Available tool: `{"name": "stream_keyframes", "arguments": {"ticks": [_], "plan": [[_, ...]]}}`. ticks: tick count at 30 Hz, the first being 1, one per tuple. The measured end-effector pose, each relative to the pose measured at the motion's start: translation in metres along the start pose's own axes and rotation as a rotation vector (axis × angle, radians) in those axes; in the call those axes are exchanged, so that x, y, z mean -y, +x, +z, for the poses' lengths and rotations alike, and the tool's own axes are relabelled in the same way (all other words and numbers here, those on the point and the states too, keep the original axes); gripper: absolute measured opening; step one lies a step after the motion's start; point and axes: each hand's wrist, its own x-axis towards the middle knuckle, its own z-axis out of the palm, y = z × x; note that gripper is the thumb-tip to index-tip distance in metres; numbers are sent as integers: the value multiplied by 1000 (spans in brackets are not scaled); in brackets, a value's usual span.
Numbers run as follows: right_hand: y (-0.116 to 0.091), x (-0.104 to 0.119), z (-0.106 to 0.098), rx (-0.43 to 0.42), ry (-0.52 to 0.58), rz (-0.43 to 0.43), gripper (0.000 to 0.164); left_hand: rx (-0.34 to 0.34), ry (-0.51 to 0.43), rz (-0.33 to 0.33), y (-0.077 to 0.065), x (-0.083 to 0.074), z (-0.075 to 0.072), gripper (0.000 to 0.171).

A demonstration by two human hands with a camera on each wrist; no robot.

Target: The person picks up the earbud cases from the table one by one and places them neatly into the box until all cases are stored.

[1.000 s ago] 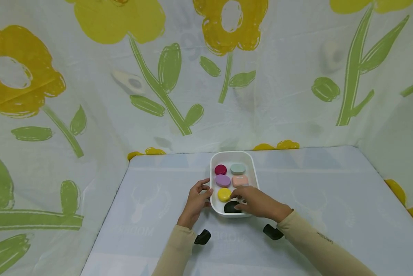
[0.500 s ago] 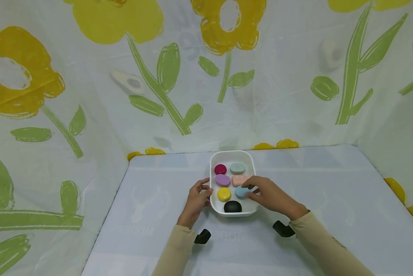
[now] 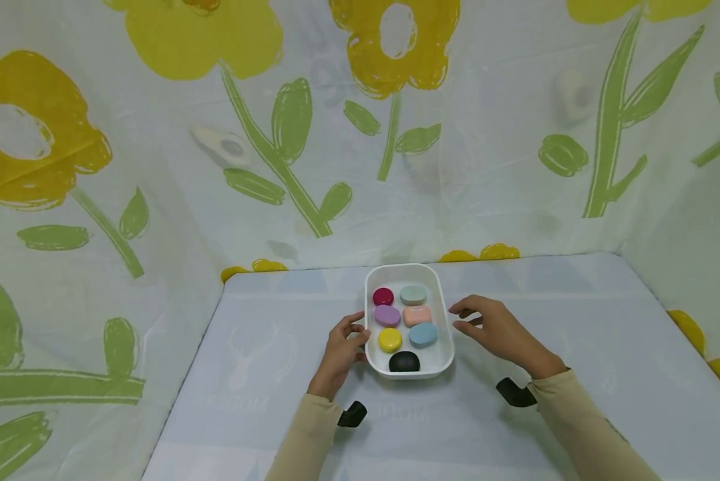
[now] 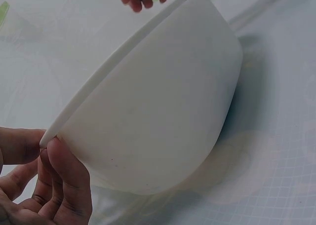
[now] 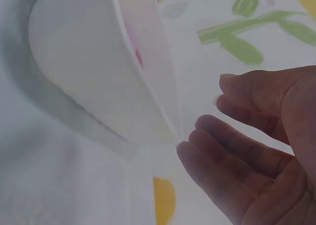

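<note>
A white plastic tray (image 3: 437, 366) with rounded corners stands on the table, holding several smooth bars that look like soap. Inside are a red round one (image 3: 383, 296), a pale green oval (image 3: 413, 295), a purple oval (image 3: 387, 315), a peach block (image 3: 417, 315), a yellow round one (image 3: 390, 340), a blue oval (image 3: 423, 335) and a black one (image 3: 405, 361). My left hand (image 3: 340, 351) pinches the tray's left rim between thumb and fingers, as the left wrist view confirms. To the right of the tray, my right hand (image 3: 501, 331) hovers with relaxed fingers, holding nothing.
A pale patterned cloth covers the table (image 3: 264, 387). White curtains with printed yellow flowers (image 3: 396, 60) stand behind and at both sides. Black wrist-worn pieces (image 3: 352, 415) show near each sleeve.
My right hand has left the tray's inside and moved right, past its rim. The blue oval, earlier hidden under that hand, now shows fully. My left hand has stayed on the rim.
</note>
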Motion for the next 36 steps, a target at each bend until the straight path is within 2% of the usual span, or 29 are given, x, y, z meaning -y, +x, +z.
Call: {"name": "stream_keyframes", "arguments": {"ticks": [26,36], "plan": [[-36,-40,-18,-84,-56,101,23,12,1,-8,-1,1,-5,46],[-47,-53,-19,-112,-81,130,24,34,15,-7,-3,2,-15,47]]}}
